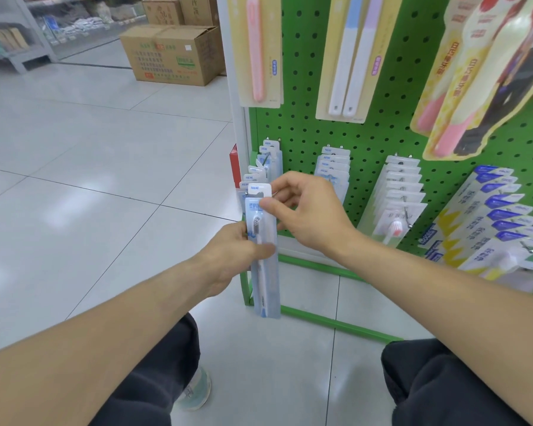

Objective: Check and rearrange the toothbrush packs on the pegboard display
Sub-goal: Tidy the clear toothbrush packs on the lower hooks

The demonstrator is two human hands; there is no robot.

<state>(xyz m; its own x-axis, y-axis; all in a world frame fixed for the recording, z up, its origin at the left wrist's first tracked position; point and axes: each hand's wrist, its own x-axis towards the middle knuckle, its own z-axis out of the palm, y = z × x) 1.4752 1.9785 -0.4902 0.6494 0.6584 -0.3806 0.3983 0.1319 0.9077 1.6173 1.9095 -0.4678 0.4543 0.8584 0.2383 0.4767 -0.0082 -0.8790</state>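
Note:
A clear toothbrush pack (263, 256) with a white brush and a blue "NEW" header hangs upright in front of the green pegboard (376, 124). My left hand (237, 250) grips its middle from the left. My right hand (302, 210) pinches its upper right edge, thumb on the front, next to a metal peg hook tip (275, 193). Behind it several matching packs (263, 167) hang on the leftmost lower hook.
More rows of packs (333, 167) (400, 192) (499, 216) hang to the right, and larger carded toothbrushes (259, 50) hang above. The display's green base frame (336, 322) runs along the floor. Cardboard boxes (173, 53) stand behind on the tiled floor. My knees are below.

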